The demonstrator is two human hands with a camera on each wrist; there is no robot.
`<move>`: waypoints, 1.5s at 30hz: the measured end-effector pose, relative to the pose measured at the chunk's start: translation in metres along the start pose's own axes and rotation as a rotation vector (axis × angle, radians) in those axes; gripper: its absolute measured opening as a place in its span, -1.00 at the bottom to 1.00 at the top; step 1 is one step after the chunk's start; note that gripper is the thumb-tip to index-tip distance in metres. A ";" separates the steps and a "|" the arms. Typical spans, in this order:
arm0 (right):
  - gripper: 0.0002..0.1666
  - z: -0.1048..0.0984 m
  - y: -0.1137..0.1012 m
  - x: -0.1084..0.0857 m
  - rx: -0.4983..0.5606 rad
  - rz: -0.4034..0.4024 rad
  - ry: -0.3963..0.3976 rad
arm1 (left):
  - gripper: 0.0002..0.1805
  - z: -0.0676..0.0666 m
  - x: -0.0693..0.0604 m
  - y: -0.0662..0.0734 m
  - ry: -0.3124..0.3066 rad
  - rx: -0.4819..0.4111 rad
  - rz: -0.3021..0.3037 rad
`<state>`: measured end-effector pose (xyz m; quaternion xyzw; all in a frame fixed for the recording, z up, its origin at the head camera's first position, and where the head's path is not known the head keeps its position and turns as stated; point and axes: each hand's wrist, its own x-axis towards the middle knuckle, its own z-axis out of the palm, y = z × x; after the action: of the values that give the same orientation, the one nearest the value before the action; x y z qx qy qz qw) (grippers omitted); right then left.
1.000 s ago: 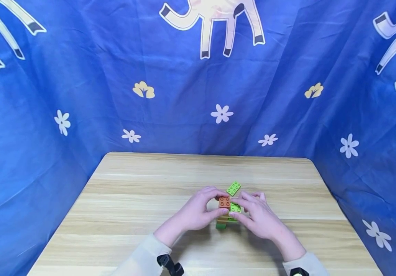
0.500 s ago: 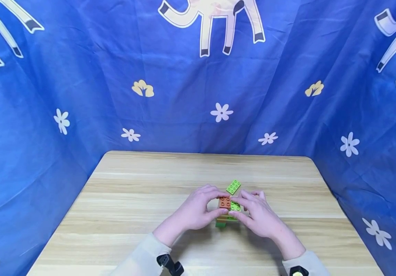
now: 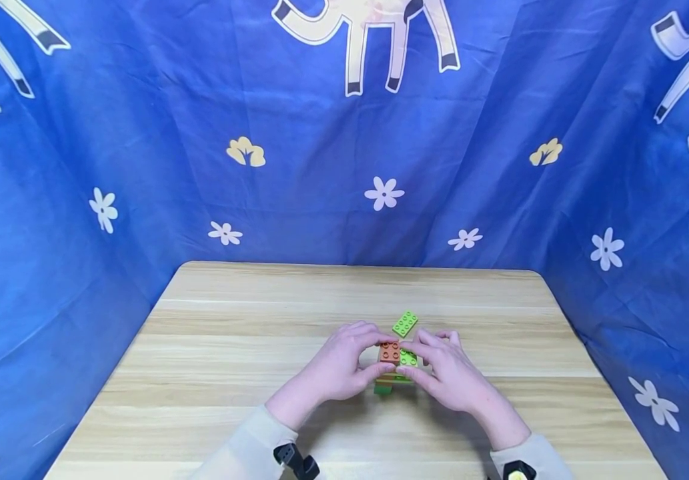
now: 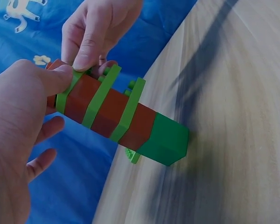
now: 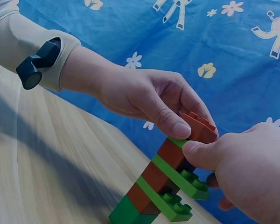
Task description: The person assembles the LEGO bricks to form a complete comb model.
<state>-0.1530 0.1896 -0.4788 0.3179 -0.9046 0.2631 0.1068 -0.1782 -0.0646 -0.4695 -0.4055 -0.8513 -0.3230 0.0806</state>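
A tower of toy building bricks stands on the table, with a dark green brick (image 4: 164, 139) at its foot. Above that, brown bricks (image 4: 111, 112) alternate with lime green plates (image 4: 100, 99) that jut out to one side. My left hand (image 3: 344, 365) grips the brown top brick (image 3: 389, 351) between thumb and fingers. From the other side, my right hand (image 3: 449, 375) pinches the uppermost lime plate (image 4: 67, 92) just under that brick. Both thumbs are close together on the near side in the head view. The right fingertips are partly hidden behind the tower.
Beyond the tower, a loose lime plate (image 3: 405, 324) lies studs up on the wooden table (image 3: 248, 320). A blue patterned cloth (image 3: 308, 220) hangs around the table's back and sides. Dark wrist cameras (image 3: 296, 460) are strapped over the sleeves.
Both hands keep their hold on the bricks with hardly any movement. The head view has shifted slightly, so the whole scene sits a little higher and further left.
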 end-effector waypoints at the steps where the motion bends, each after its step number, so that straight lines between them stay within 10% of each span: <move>1: -0.43 0.000 0.000 0.000 0.001 0.001 -0.001 | -0.51 0.000 0.000 0.000 0.002 0.001 0.001; 15: -0.42 -0.001 -0.001 0.000 -0.005 -0.002 -0.005 | -0.51 0.002 0.001 0.000 0.034 -0.126 -0.021; 45: -0.41 0.000 -0.001 0.000 0.005 0.007 -0.005 | -0.61 0.011 0.002 -0.003 0.120 0.066 0.072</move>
<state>-0.1528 0.1888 -0.4788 0.3155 -0.9054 0.2649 0.1025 -0.1800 -0.0578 -0.4788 -0.4129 -0.8400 -0.3154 0.1562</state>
